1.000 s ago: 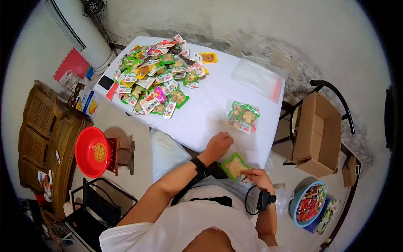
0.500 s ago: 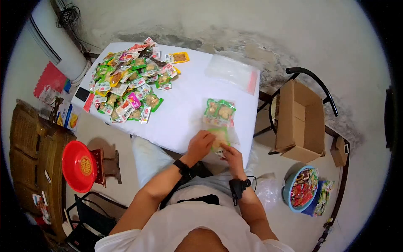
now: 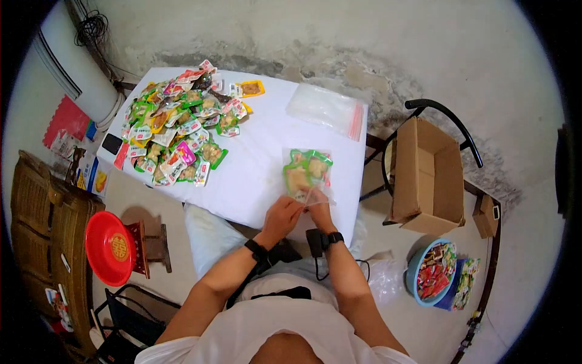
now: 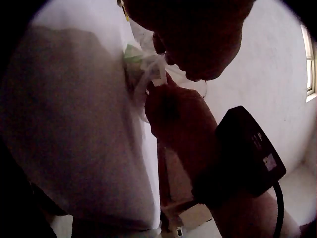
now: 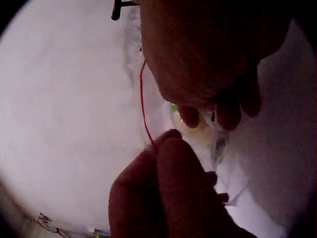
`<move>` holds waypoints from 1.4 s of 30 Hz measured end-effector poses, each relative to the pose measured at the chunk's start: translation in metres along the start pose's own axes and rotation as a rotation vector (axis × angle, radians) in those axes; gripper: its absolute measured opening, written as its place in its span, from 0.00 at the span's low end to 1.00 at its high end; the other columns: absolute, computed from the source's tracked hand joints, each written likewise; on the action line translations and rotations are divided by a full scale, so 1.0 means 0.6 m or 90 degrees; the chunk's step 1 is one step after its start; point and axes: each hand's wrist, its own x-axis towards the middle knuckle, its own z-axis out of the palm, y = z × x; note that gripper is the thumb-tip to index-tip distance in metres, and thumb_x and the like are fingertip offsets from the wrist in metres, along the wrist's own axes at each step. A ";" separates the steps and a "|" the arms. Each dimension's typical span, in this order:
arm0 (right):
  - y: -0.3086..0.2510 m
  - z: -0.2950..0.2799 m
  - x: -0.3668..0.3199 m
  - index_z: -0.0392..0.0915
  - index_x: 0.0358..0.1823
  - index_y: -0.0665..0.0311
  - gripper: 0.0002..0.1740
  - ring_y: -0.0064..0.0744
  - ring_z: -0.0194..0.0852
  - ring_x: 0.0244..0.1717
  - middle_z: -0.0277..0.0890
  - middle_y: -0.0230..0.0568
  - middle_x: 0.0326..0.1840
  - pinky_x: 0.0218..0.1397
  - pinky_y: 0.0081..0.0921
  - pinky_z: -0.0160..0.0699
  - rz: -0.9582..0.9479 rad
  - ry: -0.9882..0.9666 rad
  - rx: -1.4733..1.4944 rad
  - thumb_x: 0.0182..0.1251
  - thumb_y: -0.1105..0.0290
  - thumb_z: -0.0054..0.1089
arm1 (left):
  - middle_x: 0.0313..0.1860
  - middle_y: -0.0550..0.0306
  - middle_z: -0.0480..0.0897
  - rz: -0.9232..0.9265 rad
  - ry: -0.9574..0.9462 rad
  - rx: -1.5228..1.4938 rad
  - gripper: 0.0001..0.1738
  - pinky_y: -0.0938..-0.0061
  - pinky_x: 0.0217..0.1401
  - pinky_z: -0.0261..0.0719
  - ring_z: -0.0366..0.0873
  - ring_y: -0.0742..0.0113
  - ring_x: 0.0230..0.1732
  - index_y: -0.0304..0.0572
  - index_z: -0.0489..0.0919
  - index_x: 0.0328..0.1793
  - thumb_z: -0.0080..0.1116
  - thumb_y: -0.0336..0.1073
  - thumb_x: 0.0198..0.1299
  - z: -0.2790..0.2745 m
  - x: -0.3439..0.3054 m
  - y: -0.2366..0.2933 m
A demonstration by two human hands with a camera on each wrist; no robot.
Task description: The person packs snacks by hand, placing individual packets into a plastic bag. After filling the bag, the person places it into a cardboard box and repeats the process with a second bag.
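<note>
A clear plastic bag lies near the table's front edge with green-edged snack packets in it. Another pale-centred snack packet overlaps them at the bag's near end. My left hand is at the bag's mouth; in the right wrist view its thumb and forefinger pinch the bag's red-lined edge. Beside it my right hand grips the bag's near end, plastic over its fingertips. The right wrist view shows its fingers against the film, partly in shadow.
A large heap of snack packets covers the table's left end, by a phone. Flat clear bags lie at the back right. A cardboard box stands on a chair to the right, above a blue basin of packets.
My right hand has brought its snack packet forward over the packets in the bag. Both hands have drawn together at the bag's near end. The head view has shifted.
</note>
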 end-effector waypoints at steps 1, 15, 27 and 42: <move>0.020 0.004 0.009 0.76 0.51 0.66 0.15 0.24 0.74 0.36 0.77 0.38 0.40 0.35 0.22 0.76 -0.001 0.000 0.000 0.63 0.77 0.50 | 0.34 0.52 0.78 0.000 0.001 0.000 0.05 0.62 0.36 0.77 0.77 0.52 0.37 0.43 0.79 0.37 0.59 0.31 0.54 0.001 0.000 0.000; 0.006 0.022 0.020 0.61 0.63 0.58 0.23 0.33 0.78 0.35 0.69 0.46 0.48 0.34 0.25 0.81 0.163 0.048 0.264 0.67 0.77 0.46 | 0.37 0.53 0.78 0.032 -0.024 0.001 0.07 0.63 0.40 0.77 0.76 0.53 0.41 0.44 0.79 0.40 0.58 0.30 0.54 0.010 -0.014 -0.002; 0.028 0.031 0.051 0.56 0.70 0.52 0.30 0.38 0.76 0.47 0.64 0.42 0.54 0.45 0.34 0.81 0.184 -0.010 0.483 0.67 0.73 0.51 | 0.35 0.53 0.78 0.041 0.014 0.009 0.07 0.63 0.38 0.78 0.77 0.53 0.39 0.43 0.79 0.39 0.60 0.32 0.54 -0.001 -0.010 0.008; 0.053 0.050 0.033 0.59 0.66 0.63 0.29 0.28 0.73 0.40 0.70 0.36 0.46 0.46 0.25 0.75 0.078 0.055 0.398 0.63 0.78 0.52 | 0.34 0.51 0.76 0.018 0.004 0.013 0.05 0.63 0.39 0.76 0.75 0.50 0.38 0.41 0.78 0.37 0.58 0.29 0.52 -0.014 -0.007 0.003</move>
